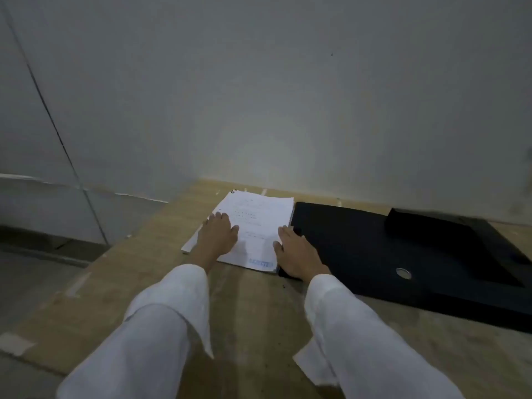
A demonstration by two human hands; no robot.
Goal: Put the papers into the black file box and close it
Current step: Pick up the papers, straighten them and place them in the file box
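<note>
White sleeves nearest; left hand (219, 236) and right hand (296, 251) lay flat, fingers spread, gripping nothing, on the stack of papers (256, 228); stack on brown counter (253, 306), touching black file box (403, 254); likely light, floppy; best lifted by side edges.

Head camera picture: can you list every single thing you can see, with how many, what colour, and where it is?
papers: one stack, white with faint print and a blue mark at the near corner, on the table beside the file box's left edge
black file box: one, black with a round silver ring, lying opened flat on the table's right side
table: one, light brown wood, under everything
wall: one, pale grey, behind the table
sleeves: two, white, at the bottom
left hand: one, flat on the papers' left part
right hand: one, flat at the papers' right edge, partly over the box
</note>
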